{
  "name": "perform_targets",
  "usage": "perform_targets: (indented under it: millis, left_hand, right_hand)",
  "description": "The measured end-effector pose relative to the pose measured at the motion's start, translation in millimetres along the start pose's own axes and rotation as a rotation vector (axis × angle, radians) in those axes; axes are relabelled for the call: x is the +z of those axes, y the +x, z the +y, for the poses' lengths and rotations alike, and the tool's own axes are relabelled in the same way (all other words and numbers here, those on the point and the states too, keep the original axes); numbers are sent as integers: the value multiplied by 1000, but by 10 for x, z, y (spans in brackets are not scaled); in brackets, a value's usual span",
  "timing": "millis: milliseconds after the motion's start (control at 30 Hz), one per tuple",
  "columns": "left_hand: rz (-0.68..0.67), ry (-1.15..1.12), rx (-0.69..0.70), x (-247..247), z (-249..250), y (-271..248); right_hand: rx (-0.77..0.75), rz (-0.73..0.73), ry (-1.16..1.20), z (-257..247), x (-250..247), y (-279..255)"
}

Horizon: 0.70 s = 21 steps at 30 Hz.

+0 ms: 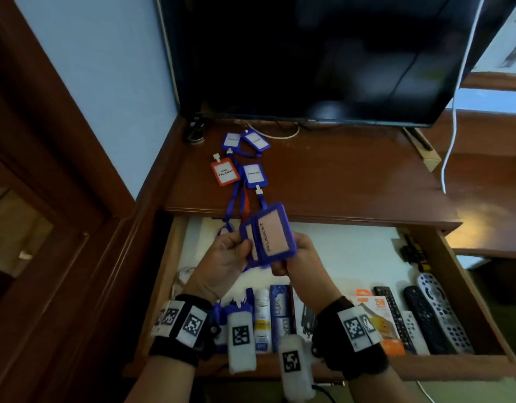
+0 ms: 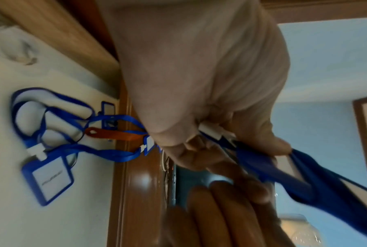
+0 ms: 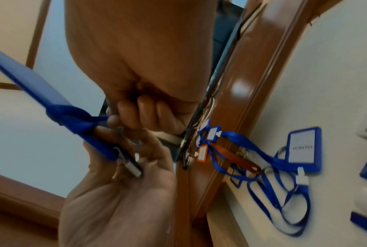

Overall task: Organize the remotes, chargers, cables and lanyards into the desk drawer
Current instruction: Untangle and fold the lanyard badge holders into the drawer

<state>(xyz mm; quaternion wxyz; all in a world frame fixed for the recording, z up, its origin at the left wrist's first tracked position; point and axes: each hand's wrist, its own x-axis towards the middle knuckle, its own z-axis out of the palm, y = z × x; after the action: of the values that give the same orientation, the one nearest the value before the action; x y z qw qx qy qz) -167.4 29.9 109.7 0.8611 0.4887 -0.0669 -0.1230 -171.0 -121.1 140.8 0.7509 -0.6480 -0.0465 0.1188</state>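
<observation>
Drawer (image 1: 163, 289) mid-floor free; remotes (image 1: 434, 312) block front-right, boxes (image 1: 280, 312) front-centre, lanyard straps (image 1: 236, 205) back-left.

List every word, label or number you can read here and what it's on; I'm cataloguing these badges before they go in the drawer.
"PELAWAT" – card in the blue badge holder held by the left hand and right hand.
"PAS PELAWAT" – red badge holder on the desk.
Blue badge beside it: printed, upside down, unreadable.
Two far blue badges, the remotes and the orange packet: too blurred.
</observation>
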Motion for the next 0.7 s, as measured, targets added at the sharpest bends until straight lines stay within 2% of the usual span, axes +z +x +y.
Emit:
perform_targets:
  millis: [133,267,433,500,567,633,700]
  left_hand:
    - [121,-128,17,-75,-105,52]
    - [172,-64,18,-321,-27,58]
    - [265,31,-57,-631,58,17]
    - [348,37,-110,-769,60,25]
    - [408,146,-178,-875,41,36]
    - [433,346,-288,-942,7,33]
    - [390,620,-444,-1016,-66,22]
  right_hand:
    - [115,-10,85,154,87,190]
    - [244,-130,107,325,210,337]
    - [290,-299,-145,466,167,618]
    - [301,-261,-309,507,17,809]
    - [293,-155,-432,557,-165,1018]
    - [275,-16,-565,612,-338,1258]
    - [260,80,-729,689,-496,1551]
